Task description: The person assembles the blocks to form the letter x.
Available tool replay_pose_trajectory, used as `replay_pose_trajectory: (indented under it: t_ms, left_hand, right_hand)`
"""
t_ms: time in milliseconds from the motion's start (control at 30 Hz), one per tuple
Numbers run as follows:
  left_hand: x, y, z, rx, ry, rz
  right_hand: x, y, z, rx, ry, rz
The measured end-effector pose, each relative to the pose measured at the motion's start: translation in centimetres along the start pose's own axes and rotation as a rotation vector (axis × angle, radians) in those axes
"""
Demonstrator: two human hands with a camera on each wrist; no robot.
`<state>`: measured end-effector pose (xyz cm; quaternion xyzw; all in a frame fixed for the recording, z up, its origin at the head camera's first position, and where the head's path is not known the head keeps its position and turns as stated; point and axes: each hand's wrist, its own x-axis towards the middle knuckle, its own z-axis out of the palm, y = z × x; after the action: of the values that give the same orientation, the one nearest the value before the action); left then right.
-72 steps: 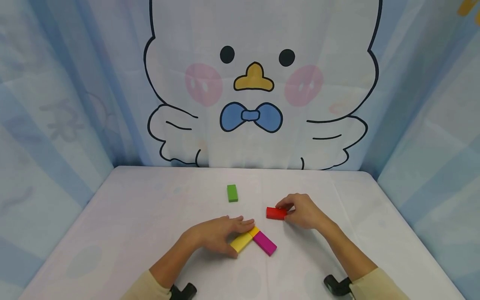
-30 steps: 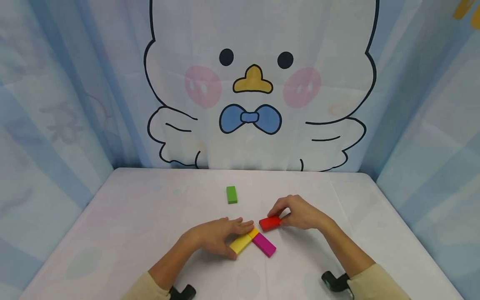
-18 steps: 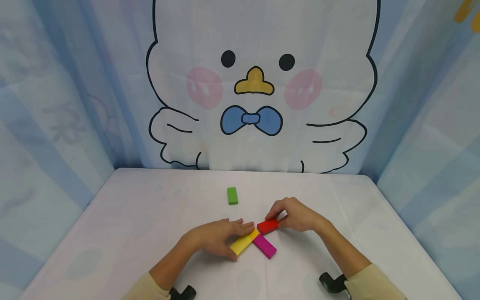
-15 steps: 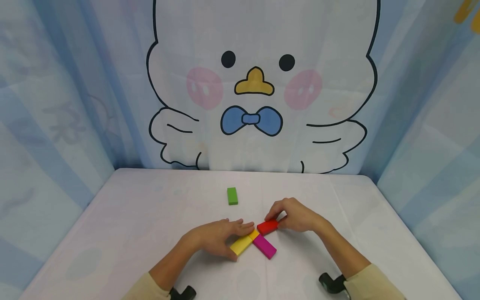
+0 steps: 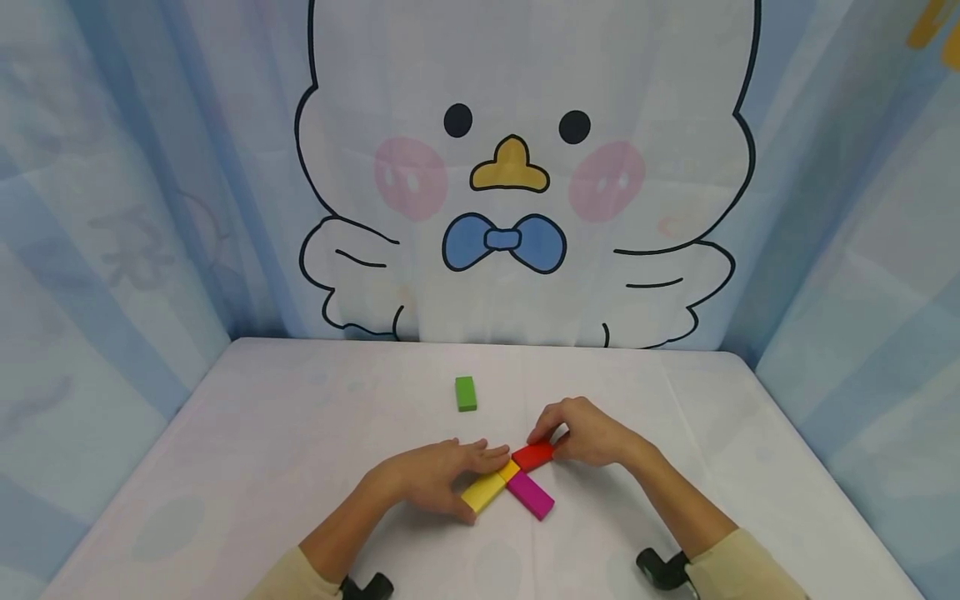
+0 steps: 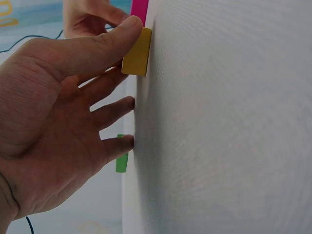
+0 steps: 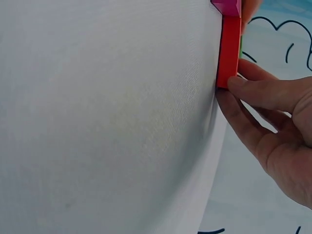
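My left hand (image 5: 435,475) pinches a long yellow block (image 5: 483,493), thumb on the near side and index finger on the far side; its other fingers are spread, tips down at the tabletop. Against the yellow block's right end sits a small orange-yellow block (image 5: 509,471). A magenta block (image 5: 532,497) slants away from it toward the front right. My right hand (image 5: 588,433) pinches a red block (image 5: 532,456) by its right end, and the red block's left end is right at the orange-yellow one. In the right wrist view, thumb and fingers grip the end of the red block (image 7: 229,53).
A green block (image 5: 466,394) lies alone farther back on the white-covered table (image 5: 300,400). Behind stands a curtain (image 5: 502,292) with a printed cartoon animal, and more curtain hangs on both sides.
The right hand has brought the red block left and toward the front, turning it to slant, up to the orange-yellow block. The left hand and the other blocks have stayed in place.
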<state>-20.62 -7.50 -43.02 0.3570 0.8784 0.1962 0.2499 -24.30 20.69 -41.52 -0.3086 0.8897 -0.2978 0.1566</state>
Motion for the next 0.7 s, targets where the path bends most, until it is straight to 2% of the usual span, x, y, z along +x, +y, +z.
replay_pose_trajectory:
  t_ms: [400, 700]
  left_hand:
    - [-0.12, 0.01, -0.03, -0.012, 0.004, -0.011]
    - [-0.12, -0.04, 0.0, 0.008, 0.01, 0.01]
  right_hand:
    - [0.38, -0.12, 0.11, -0.02, 0.004, 0.019]
    - [0.63, -0.14, 0.18, -0.024, 0.006, 0.009]
